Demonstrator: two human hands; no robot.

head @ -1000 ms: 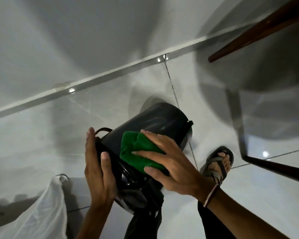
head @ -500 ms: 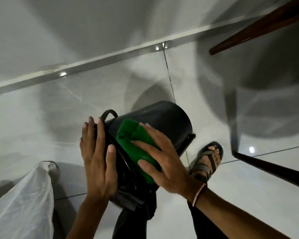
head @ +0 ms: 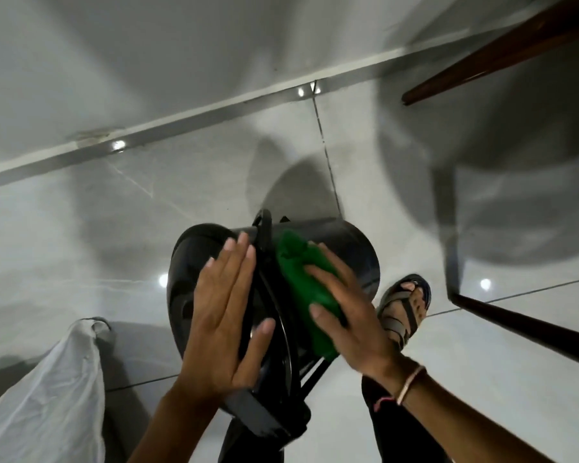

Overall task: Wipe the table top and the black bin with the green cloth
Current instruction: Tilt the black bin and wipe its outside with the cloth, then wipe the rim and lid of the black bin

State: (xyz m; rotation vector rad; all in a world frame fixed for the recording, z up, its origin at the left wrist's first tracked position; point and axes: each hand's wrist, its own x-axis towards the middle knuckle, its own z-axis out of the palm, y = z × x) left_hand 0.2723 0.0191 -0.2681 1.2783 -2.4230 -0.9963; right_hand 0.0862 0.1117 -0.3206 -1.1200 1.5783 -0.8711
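The black bin (head: 355,252) lies tilted on its side above the tiled floor, lid end toward me, its thin handle (head: 264,228) sticking up. My left hand (head: 224,315) lies flat, fingers spread, against the bin's lid. My right hand (head: 345,315) presses the bunched green cloth (head: 301,272) against the bin's round side wall. The cloth runs from near the handle down under my palm. The bin's lower part is hidden behind my hands and dark trousers.
A white plastic bag (head: 44,396) sits on the floor at lower left. My sandalled foot (head: 405,309) stands just right of the bin. Dark wooden table legs (head: 528,332) and a table edge (head: 502,51) cross the right side. A wall base runs along the back.
The bin has turned, showing more of its lid on the left. My left hand slid flat onto the lid. My right hand and the cloth moved along the bin's side.
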